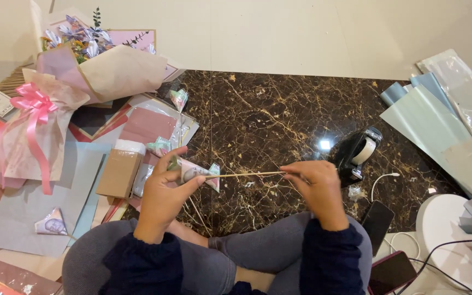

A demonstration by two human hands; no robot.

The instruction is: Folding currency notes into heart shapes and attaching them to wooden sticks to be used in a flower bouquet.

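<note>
Dark marble floor (279,114), wrapped bouquet (55,104) far left, tape dispenser (358,153) right, left hand (162,194) with fingers clamped on folded banknote (195,172), right hand (315,188) with fingers pinched on thin wooden stick (244,175), held level between both hands above lap

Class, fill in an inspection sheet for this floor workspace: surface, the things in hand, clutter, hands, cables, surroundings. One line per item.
Surface: dark marble floor with gold veins, glossy; pale tiles beyond.
Things in hand: thin wooden stick, held level; folded paper piece at its left end.
Clutter: wrapped bouquet with pink ribbon, cardboard box, paper sheets, pale blue wrapping sheets, tape dispenser.
Hands: left hand grips the folded paper piece; right hand pinches the stick.
Cables: white cable near two phones; black cable across a round white stool.
Surroundings: person seated cross-legged on the floor; nobody else seen.
</note>
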